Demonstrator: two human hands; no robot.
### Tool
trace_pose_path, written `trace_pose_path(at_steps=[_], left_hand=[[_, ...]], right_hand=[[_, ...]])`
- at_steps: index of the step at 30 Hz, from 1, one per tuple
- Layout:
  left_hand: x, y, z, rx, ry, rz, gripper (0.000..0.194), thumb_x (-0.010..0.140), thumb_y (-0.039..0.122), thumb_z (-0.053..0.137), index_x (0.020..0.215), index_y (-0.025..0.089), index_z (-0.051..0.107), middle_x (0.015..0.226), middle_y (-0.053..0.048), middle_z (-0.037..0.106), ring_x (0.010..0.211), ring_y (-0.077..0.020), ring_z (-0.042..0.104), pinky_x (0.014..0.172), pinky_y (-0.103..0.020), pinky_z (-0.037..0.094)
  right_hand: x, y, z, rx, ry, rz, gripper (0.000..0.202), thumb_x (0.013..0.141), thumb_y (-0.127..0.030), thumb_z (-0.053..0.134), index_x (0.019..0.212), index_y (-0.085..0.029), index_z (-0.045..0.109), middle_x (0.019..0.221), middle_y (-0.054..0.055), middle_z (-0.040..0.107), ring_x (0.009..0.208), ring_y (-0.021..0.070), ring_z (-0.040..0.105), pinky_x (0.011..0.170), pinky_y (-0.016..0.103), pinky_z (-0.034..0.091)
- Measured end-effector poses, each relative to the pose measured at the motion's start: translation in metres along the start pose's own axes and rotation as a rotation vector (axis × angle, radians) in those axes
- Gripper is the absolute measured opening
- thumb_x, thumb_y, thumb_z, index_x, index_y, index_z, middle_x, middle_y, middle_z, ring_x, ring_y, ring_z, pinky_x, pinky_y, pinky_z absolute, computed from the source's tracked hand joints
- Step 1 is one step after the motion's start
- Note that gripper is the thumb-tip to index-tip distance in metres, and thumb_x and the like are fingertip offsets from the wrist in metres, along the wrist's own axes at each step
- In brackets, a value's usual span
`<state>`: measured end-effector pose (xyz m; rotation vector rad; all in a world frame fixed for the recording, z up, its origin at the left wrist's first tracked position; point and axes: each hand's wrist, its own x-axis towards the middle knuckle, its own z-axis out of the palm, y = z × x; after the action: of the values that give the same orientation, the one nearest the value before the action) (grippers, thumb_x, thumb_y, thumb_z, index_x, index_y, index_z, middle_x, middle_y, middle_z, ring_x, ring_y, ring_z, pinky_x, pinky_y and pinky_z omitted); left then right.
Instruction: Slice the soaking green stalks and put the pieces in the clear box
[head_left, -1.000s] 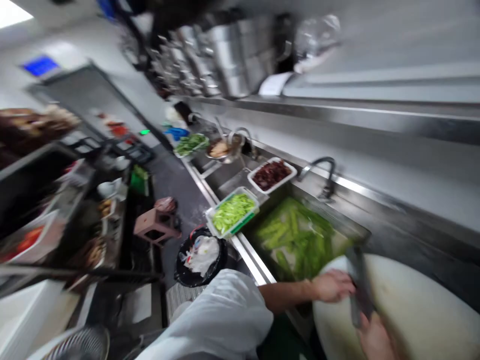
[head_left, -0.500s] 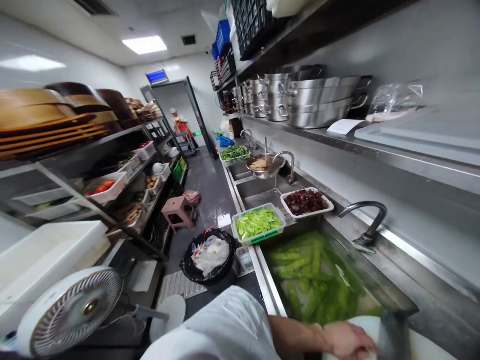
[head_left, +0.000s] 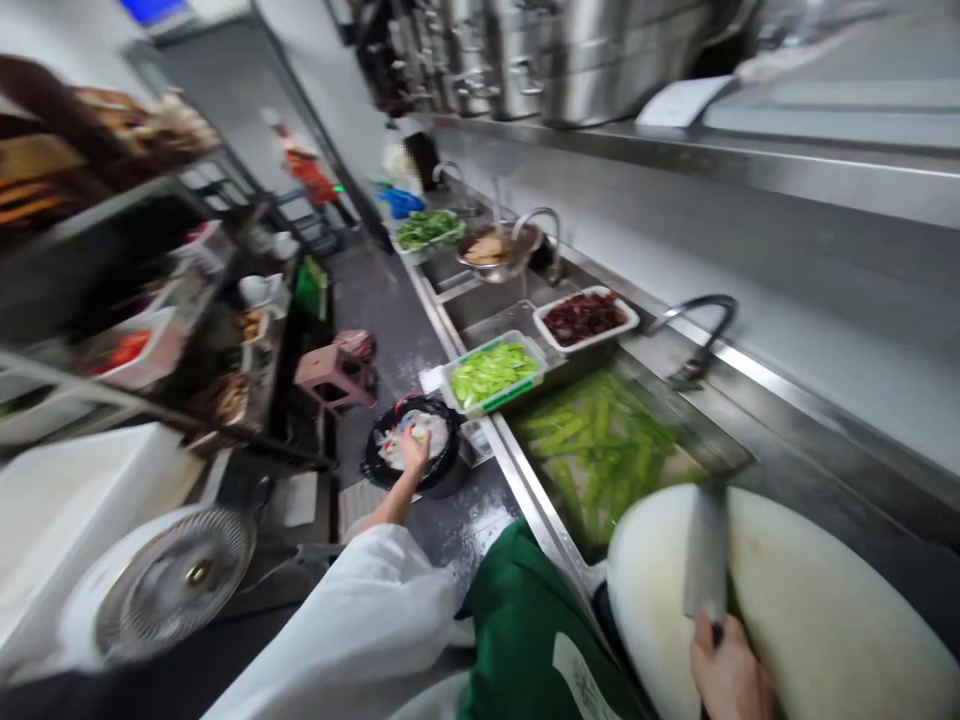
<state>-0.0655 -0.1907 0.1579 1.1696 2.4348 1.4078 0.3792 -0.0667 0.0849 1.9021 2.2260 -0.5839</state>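
Observation:
My left hand [head_left: 414, 452] reaches out over a black-lined trash bin [head_left: 445, 474] on the floor. Its fingers are curled round a small pale scrap, too blurred to name. Inside the bin lies crumpled clear plastic [head_left: 391, 450]. In my right hand [head_left: 729, 668] is the dark handle of a cleaver [head_left: 706, 550], its broad blade over the round white cutting board [head_left: 817, 590]. Part of something green shows beside the blade on the board. Left of the board, long green vegetable stalks [head_left: 592, 430] soak in a water-filled sink.
Past the sink stand a tub of cut green pieces [head_left: 493, 375] and a white tray of dark red-brown food [head_left: 585, 318]. A curved faucet [head_left: 701, 335] rises by the wall. On my left are a fan [head_left: 180, 575], a pink stool [head_left: 330, 378] and shelving. A person [head_left: 304, 165] stands far back.
My left hand has moved from the cutting board, left and out over the trash bin. My view has tilted down, bringing the board, the cleaver and my right hand into sight.

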Motion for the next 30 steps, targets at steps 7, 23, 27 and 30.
trace_pose_path(at_steps=[7, 23, 27, 30], left_hand=[[0.044, 0.026, 0.163, -0.325, -0.281, 0.001, 0.035, 0.087, 0.046, 0.055, 0.096, 0.014, 0.067, 0.075, -0.004, 0.066, 0.069, -0.0159, 0.065, 0.065, -0.027, 0.054], [-0.015, 0.128, 0.366, -0.158, -1.428, 0.803, 0.028, 0.071, 0.011, 0.069, 0.099, 0.014, 0.070, 0.101, -0.010, 0.070, 0.093, -0.0244, 0.065, 0.090, -0.037, 0.051], [-0.017, 0.101, 0.344, -0.263, -1.407, 0.457, 0.028, 0.075, 0.027, 0.071, 0.099, 0.013, 0.068, 0.081, -0.005, 0.067, 0.069, -0.0165, 0.062, 0.067, -0.029, 0.052], [-0.023, 0.086, 0.330, -0.342, -1.322, 0.214, 0.039, 0.073, 0.039, 0.074, 0.102, 0.013, 0.066, 0.070, 0.001, 0.060, 0.058, -0.0112, 0.057, 0.055, -0.023, 0.048]], right_hand=[[-0.084, -0.005, -0.006, 0.125, -0.115, 0.091, 0.033, 0.096, -0.032, 0.034, 0.096, -0.019, 0.064, 0.079, 0.008, 0.073, 0.075, 0.0208, 0.069, 0.065, 0.026, 0.041], [-0.180, 0.007, 0.031, 0.354, -0.063, 0.290, 0.029, 0.099, -0.031, 0.031, 0.102, -0.020, 0.058, 0.081, 0.007, 0.073, 0.076, 0.0220, 0.070, 0.060, 0.027, 0.036], [-0.155, 0.000, 0.016, 0.344, -0.099, 0.249, 0.028, 0.099, -0.030, 0.031, 0.099, -0.020, 0.058, 0.087, 0.007, 0.073, 0.080, 0.0206, 0.069, 0.063, 0.026, 0.035], [-0.135, 0.000, 0.005, 0.302, -0.120, 0.208, 0.027, 0.099, -0.029, 0.032, 0.100, -0.019, 0.058, 0.089, 0.007, 0.073, 0.081, 0.0195, 0.068, 0.065, 0.026, 0.035]])
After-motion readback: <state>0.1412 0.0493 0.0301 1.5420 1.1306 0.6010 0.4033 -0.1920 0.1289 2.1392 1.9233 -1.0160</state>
